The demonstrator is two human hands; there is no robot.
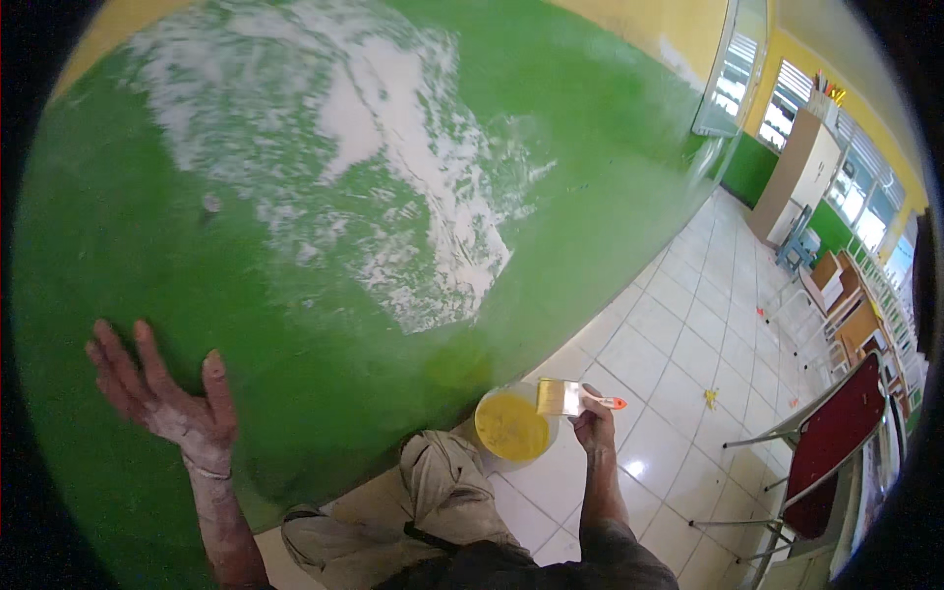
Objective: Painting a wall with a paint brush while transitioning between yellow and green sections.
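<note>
My right hand (594, 425) grips a flat paintbrush (562, 397) by its handle, whose orange end points to the right. The brush head lies level over the right rim of a round bucket (511, 427) with yellow contents, which stands on the floor by the wall. Against the green wall (324, 393) at the left, my left hand (177, 403) rests with its fingers spread and nothing in it. White filler (393, 118) covers a large uneven patch of the wall above, thickest along a diagonal streak.
White floor tiles (678, 324) stretch to the right, with a small yellow scrap (710, 398) on them. A red folding chair (836, 442) stands at the right. Desks (855, 315), a tall cabinet (795, 172) and a blue chair (795, 246) are farther back. My bent knee (442, 472) is close to the bucket.
</note>
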